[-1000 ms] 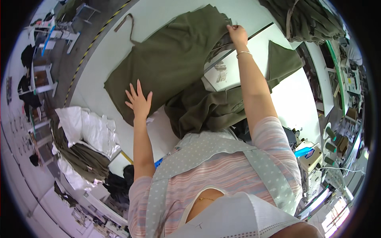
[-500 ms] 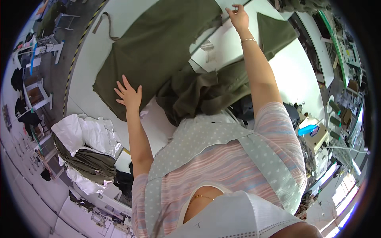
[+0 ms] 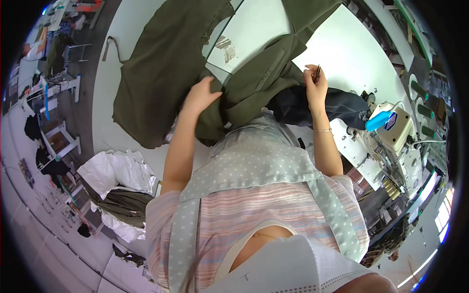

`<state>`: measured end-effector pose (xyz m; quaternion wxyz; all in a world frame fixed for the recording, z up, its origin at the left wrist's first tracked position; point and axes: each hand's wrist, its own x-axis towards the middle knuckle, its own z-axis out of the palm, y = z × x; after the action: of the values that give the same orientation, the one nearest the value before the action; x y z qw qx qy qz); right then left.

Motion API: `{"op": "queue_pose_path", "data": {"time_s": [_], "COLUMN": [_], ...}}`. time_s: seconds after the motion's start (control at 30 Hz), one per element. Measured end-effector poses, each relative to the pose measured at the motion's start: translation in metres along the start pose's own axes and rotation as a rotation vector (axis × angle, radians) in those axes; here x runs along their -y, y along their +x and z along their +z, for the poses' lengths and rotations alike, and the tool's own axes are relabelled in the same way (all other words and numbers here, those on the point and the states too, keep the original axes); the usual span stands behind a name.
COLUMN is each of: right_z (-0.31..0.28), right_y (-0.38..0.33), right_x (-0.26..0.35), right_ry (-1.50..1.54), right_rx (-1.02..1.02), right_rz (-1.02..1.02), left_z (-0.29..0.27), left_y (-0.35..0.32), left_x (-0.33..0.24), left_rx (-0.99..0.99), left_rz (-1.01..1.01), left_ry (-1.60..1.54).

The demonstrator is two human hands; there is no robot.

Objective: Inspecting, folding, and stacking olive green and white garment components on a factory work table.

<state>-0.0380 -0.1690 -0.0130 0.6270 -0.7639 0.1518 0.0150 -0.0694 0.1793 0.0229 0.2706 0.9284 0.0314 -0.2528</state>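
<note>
- Currently, green cloth lies on the white table: one broad panel spread flat at left, more of it bunched in folds in the middle and running up toward the far right.
- Left hand: over the green cloth, by the edge where the flat panel meets the folds. Thumb stands apart from the fingers, narrow gap. Can't tell if any cloth is pinched.
- Right hand: raised, fingers closed on a small dark tool, tip up. Tool type too small to tell. Hand is just right of the folds, in front of dark cloth.
- Thin strap: curled on the table at the panel's left edge.
- Brownish patch: on the tabletop, between panel and folds.
- Sewing machine: to the right, blue piece on its near-left side, green thread spools beyond.
- White wrapping: lower left, around a folded green stack.
- Polka-dot apron: on the person, near the table edge.
</note>
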Motion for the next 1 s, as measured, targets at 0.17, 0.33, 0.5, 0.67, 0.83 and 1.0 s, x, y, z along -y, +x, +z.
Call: {"op": "queue_pose_path", "data": {"time_s": [0.17, 0.33, 0.5, 0.67, 0.83, 1.0], "right_z": [0.03, 0.092, 0.125, 0.123, 0.106, 0.113], "right_y": [-0.035, -0.053, -0.062, -0.074, -0.101, -0.127], "right_x": [0.01, 0.053, 0.077, 0.09, 0.11, 0.1], "right_ry": [0.018, -0.016, -0.081, -0.13, -0.141, 0.126], "right_rx": [0.224, 0.685, 0.84, 0.894, 1.074, 1.333], "right_rz": [-0.119, -0.325, -0.365, -0.32, 0.063, 0.501], "left_z": [-0.09, -0.079, 0.036, 0.089, 0.053, 0.014], "left_y": [-0.158, -0.286, -0.203, -0.08, -0.099, -0.138], "left_x": [0.085, 0.121, 0.075, 0.035, 0.022, 0.009], "left_rx": [-0.113, -0.2, -0.633, -0.457, -0.203, -0.152], "left_rz": [-0.104, -0.543, -0.16, 0.039, -0.12, 0.086], "left_ry": [-0.209, 0.009, 0.218, 0.113, -0.478, -0.797]}}
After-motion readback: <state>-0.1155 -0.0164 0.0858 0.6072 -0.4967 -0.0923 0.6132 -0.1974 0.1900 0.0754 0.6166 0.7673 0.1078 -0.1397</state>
